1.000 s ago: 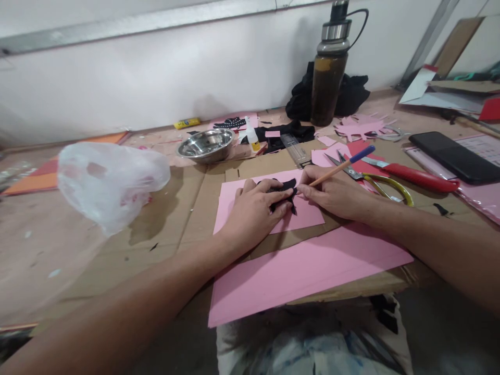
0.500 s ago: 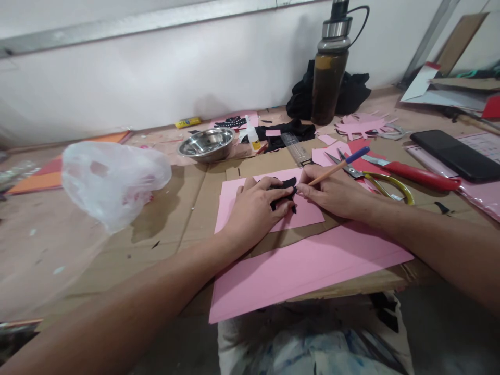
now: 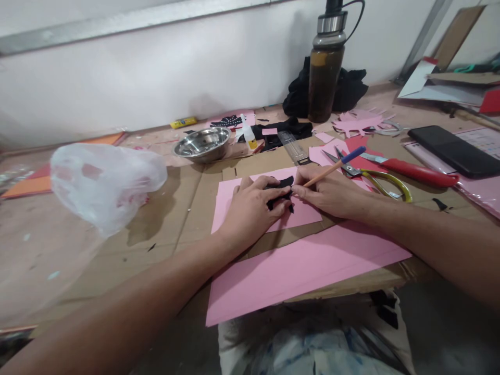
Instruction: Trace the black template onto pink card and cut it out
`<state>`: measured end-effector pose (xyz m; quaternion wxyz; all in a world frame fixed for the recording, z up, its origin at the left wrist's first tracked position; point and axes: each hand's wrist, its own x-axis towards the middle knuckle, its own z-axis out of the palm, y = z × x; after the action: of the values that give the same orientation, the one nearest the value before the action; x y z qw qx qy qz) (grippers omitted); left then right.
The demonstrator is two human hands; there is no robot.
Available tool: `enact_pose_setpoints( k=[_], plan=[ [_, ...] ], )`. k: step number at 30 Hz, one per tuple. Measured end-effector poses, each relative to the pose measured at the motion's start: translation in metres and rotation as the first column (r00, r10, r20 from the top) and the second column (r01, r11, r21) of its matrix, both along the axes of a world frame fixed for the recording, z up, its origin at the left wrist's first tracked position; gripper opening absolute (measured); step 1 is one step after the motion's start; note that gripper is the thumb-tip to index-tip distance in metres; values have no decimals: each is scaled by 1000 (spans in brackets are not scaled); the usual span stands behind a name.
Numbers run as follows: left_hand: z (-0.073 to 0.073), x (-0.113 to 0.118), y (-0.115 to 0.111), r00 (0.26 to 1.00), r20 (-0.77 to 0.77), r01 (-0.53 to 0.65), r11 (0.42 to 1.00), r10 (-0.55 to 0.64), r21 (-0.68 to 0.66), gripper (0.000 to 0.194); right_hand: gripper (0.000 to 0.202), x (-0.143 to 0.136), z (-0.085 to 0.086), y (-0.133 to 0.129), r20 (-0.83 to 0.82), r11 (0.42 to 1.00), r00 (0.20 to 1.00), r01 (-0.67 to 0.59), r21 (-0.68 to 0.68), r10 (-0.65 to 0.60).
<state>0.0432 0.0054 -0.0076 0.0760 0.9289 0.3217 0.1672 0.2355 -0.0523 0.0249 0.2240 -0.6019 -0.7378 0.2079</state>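
Note:
My left hand [image 3: 253,203] lies with its fingers spread over a black cut piece [image 3: 287,183], pressing it on a smaller pink sheet [image 3: 304,208]. In my right hand [image 3: 326,192] is an orange pen with a blue cap [image 3: 324,173], its lower end at the right edge of the black piece. The pen's tip is hidden by my fingers. A larger pink sheet [image 3: 304,271] lies nearer to me on the cardboard [image 3: 187,208], partly under both forearms.
Yellow-handled scissors [image 3: 385,185] and a red-handled cutter [image 3: 422,172] lie right of my right hand, near a black phone [image 3: 453,151]. Behind stand a steel bowl [image 3: 203,146], a glue bottle [image 3: 248,134] and a tall bottle [image 3: 326,78]. A plastic bag [image 3: 105,182] sits left.
The whole view has shifted slightly, so things appear a little further left. Both hands keep nearly the same place on the black piece and pink sheet.

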Motion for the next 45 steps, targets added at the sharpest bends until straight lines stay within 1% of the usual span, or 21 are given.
enact_pose_setpoints(
  k=[2,6,11,17,21,25,30,33,36,39,41,45],
  plan=[
    [0,0,0,1000,2,-10,1000,10,-1,26,18,1,-1,0,-11,1000,1000,1,9,0],
    [-1,0,1,1000,18,13,1000,-13,20,26,20,2,-1,-1,-33,999,999,32,10,-32],
    [-2,0,1,1000,4,13,1000,-13,25,26,21,1,0,-1,-26,1000,1000,1,4,-1],
    [-1,0,1,1000,7,16,999,-16,40,27,21,0,1,-2,-15,1000,1000,21,-10,-21],
    [1,0,-1,1000,2,29,998,-29,59,26,20,0,3,-2,-9,1000,1000,-1,-17,1],
    [1,1,0,1000,3,28,998,-28,49,24,20,0,0,0,-9,1000,1000,-7,-5,7],
    [-1,1,1,999,17,27,999,-28,37,24,22,1,-1,1,-17,1000,1000,23,4,-23],
    [0,1,1,999,16,33,999,-34,35,24,19,1,-1,0,-18,1000,1000,0,-15,0],
    [0,1,1,999,12,32,999,-33,31,23,19,1,-3,1,-14,1000,1000,-14,6,14],
    [0,0,1,999,11,33,999,-33,31,24,21,1,-3,2,-20,1000,1000,9,18,-8],
    [0,0,2,999,12,33,999,-33,29,25,20,1,-2,1,-24,1000,1000,18,5,-18],
    [0,0,1,999,5,33,999,-33,22,23,19,0,0,1,-14,1000,1000,-12,-27,12]
  ],
)
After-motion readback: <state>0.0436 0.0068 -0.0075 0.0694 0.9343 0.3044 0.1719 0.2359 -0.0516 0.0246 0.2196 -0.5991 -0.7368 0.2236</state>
